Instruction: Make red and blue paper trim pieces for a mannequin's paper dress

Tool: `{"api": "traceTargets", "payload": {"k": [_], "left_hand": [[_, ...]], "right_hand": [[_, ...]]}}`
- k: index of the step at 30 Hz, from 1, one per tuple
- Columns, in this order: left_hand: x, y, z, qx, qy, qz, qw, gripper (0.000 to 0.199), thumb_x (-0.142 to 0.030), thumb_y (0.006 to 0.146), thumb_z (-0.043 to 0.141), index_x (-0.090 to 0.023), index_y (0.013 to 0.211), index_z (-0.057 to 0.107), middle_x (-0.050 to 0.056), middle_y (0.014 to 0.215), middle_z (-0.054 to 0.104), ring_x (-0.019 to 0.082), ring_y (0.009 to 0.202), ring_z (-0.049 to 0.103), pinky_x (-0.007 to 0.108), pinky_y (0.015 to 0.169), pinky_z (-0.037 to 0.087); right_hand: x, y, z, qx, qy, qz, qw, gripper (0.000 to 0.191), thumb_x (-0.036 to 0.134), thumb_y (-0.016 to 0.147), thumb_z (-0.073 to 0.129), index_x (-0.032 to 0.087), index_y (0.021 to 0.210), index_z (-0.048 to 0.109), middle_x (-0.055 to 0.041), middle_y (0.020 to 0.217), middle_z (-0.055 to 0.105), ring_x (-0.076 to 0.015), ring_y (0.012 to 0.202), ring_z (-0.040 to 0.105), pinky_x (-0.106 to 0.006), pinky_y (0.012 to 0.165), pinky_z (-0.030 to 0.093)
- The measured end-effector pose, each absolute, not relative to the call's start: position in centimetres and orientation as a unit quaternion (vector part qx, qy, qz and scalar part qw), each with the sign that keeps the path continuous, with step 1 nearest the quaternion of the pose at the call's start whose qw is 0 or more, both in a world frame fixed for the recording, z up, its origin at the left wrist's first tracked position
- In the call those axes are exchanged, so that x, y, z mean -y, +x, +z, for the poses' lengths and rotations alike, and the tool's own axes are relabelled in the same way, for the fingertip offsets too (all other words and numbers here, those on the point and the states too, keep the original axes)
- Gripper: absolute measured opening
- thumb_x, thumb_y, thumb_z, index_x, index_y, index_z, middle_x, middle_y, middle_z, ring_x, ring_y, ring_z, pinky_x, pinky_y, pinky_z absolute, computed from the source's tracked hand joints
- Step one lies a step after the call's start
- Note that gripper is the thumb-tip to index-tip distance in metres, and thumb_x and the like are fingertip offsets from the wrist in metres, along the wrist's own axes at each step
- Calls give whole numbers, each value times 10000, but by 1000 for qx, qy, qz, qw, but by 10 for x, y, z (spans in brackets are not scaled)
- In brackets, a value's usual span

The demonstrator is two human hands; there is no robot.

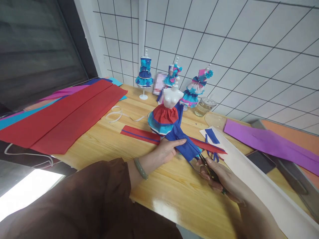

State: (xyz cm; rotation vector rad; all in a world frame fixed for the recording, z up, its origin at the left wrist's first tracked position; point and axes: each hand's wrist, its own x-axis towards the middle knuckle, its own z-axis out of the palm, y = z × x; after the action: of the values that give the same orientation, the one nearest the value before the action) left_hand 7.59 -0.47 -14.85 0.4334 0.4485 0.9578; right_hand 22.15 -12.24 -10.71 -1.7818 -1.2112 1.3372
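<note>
My left hand (168, 151) pinches a long blue crepe paper strip (185, 146) between thumb and fingers, a green bangle on the wrist. In my right hand (221, 176) are dark-handled scissors (210, 169), their blades at the near end of the strip. Whether the blades are parted is hard to see. Just beyond my left hand stands a small white mannequin (171, 98) wearing a red and turquoise layered skirt (164, 116). The blue strip runs back beside it. A red strip with a blue line (139, 134) lies partly behind my left hand.
Three dressed mannequins (144, 73) stand at the back near the tiled wall. A glass of pale liquid (204, 107) is at their right. Large red sheets (74, 109) cover the left side. Blue scraps (211, 136), white sheet (239, 159) and purple sheet (269, 142) lie right.
</note>
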Motion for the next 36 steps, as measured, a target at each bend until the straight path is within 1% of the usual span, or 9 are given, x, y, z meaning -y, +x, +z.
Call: {"api": "traceTargets", "payload": {"k": [3, 4, 9, 13, 18, 22, 28, 36], "left_hand": [[6, 77, -149, -220, 210, 454, 838, 410, -84, 463, 823, -144, 816, 623, 18, 823, 674, 161, 772, 628, 368, 824, 483], [7, 78, -149, -225, 214, 455, 835, 410, -90, 456, 827, -139, 808, 622, 21, 811, 673, 163, 774, 628, 368, 829, 480], [11, 79, -151, -237, 231, 455, 826, 466, -103, 420, 841, -138, 832, 627, 37, 831, 674, 180, 785, 629, 379, 820, 483], [12, 78, -151, -237, 237, 449, 828, 453, -111, 430, 838, -129, 831, 628, 44, 848, 669, 184, 784, 626, 390, 796, 493], [13, 78, -151, -237, 241, 437, 834, 467, -106, 441, 833, -138, 854, 617, 46, 868, 666, 207, 807, 629, 432, 782, 496], [14, 78, -150, -238, 244, 439, 831, 467, -100, 447, 829, -141, 855, 606, 41, 862, 660, 206, 813, 625, 444, 782, 497], [15, 78, -151, -236, 252, 432, 833, 466, -118, 457, 832, -142, 864, 605, 42, 870, 663, 205, 809, 628, 434, 759, 505], [14, 78, -155, -226, 251, 430, 837, 474, -121, 484, 828, -156, 908, 618, 44, 913, 667, 208, 852, 628, 425, 777, 509]], "right_hand": [[123, 221, -101, 414, -643, 570, 300, 447, 620, 835, 399, 202, 923, 531, 46, 649, 426, -32, 395, 247, -209, 389, 212], [123, 221, -101, 415, -639, 574, 300, 447, 622, 833, 401, 200, 914, 524, 47, 649, 422, -33, 397, 244, -210, 393, 210], [121, 221, -104, 422, -642, 568, 296, 459, 640, 827, 388, 193, 863, 490, 44, 655, 430, -41, 399, 257, -217, 401, 225], [121, 224, -111, 422, -638, 568, 303, 452, 630, 825, 406, 187, 824, 497, 39, 659, 452, -32, 377, 256, -214, 380, 227], [120, 229, -119, 404, -642, 579, 299, 481, 656, 799, 428, 186, 839, 521, 56, 604, 428, -24, 343, 232, -207, 343, 227], [120, 231, -121, 416, -649, 566, 291, 473, 652, 816, 400, 192, 828, 510, 66, 580, 409, -33, 341, 250, -209, 356, 231], [120, 230, -119, 440, -645, 558, 282, 513, 660, 824, 369, 181, 677, 479, 58, 569, 404, -32, 343, 286, -216, 378, 224], [119, 229, -120, 438, -650, 554, 280, 507, 668, 821, 363, 187, 736, 498, 75, 540, 351, -46, 355, 276, -216, 367, 215]]}}
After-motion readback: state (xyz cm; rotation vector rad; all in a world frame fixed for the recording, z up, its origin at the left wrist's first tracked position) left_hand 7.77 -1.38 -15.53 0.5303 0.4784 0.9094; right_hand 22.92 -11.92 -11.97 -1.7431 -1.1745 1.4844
